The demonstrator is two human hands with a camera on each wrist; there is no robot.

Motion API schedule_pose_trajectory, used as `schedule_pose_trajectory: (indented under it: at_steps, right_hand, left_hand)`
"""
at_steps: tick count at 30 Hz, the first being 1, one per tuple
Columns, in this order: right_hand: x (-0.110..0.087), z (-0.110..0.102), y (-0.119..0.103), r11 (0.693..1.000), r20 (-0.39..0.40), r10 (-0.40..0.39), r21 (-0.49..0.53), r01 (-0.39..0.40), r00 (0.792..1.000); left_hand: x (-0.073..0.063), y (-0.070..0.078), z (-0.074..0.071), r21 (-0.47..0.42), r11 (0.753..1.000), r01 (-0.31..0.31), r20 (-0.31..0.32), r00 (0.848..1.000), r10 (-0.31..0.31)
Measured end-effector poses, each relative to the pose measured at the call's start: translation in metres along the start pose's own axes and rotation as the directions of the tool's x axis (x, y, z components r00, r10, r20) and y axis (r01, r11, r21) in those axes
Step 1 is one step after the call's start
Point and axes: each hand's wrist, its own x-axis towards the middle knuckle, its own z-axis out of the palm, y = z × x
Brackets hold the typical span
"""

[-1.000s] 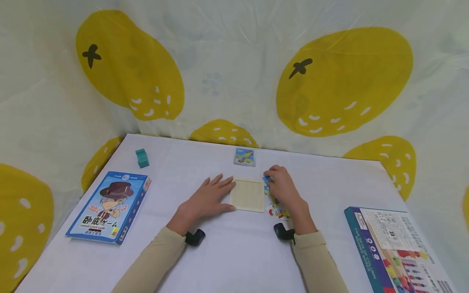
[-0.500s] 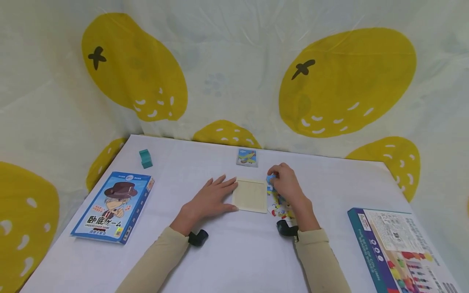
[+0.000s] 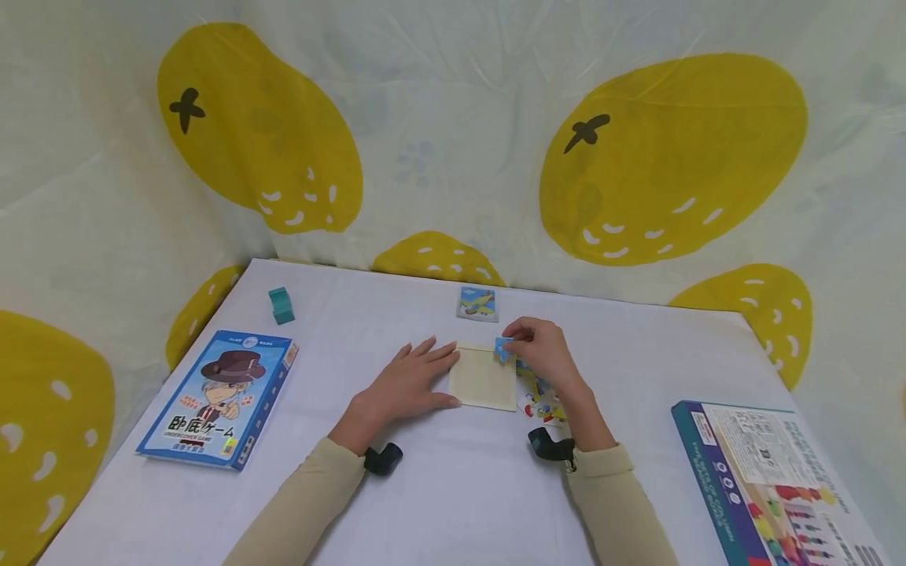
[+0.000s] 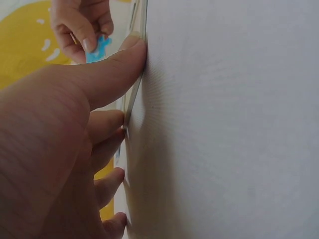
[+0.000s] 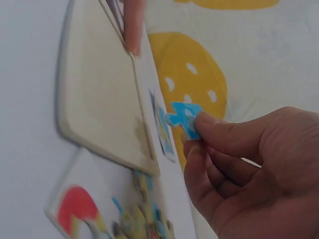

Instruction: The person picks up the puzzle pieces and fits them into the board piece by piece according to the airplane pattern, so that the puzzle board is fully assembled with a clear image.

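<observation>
My right hand (image 3: 545, 354) pinches a blue jigsaw piece (image 5: 184, 119) between thumb and fingers, above the upper right corner of a wooden puzzle tray (image 3: 483, 381). In the right wrist view the piece shows a knob and a white patch. My left hand (image 3: 406, 385) lies with fingers spread at the tray's left side, its thumb and a fingertip at the edge. The tray's bare wood shows inside a raised rim. Several loose jigsaw pieces (image 3: 541, 405) lie to the right of the tray, partly hidden under my right hand and wrist.
A small airplane picture card (image 3: 477, 304) lies behind the tray. At the left are a blue game box (image 3: 215, 401) and a teal block (image 3: 281, 305). A larger box (image 3: 771, 479) with printed toys sits at the right edge.
My right hand has lifted the blue jigsaw piece from the pile and carried it left over the tray's corner. My left hand stays at the tray's left side.
</observation>
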Motion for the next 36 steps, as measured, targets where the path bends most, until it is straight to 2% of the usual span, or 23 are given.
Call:
schedule_pose_trajectory:
  at_steps: [8,20,28,36]
  right_hand:
    - [-0.001,0.026,-0.009,0.998,0.040,0.033,-0.062,-0.031,0.999]
    - [0.006,0.047,-0.014,0.986,0.050,-0.014,-0.162,0.022,0.999]
    - [0.005,0.058,-0.024,0.968,0.004,0.039,-0.247,-0.037,0.999]
    - [0.003,0.062,-0.030,0.957,-0.013,0.089,-0.276,-0.089,0.996]
  left_hand:
    - [-0.002,0.003,-0.004,-0.021,1.000,0.011,-0.002,1.000,-0.011]
    - [0.000,0.001,-0.002,-0.004,1.000,0.005,-0.008,1.000,-0.005]
    - [0.000,0.001,-0.001,0.000,1.000,-0.001,-0.010,1.000,0.001]
    - [0.000,0.000,0.000,0.009,1.000,-0.008,0.001,1.000,0.008]
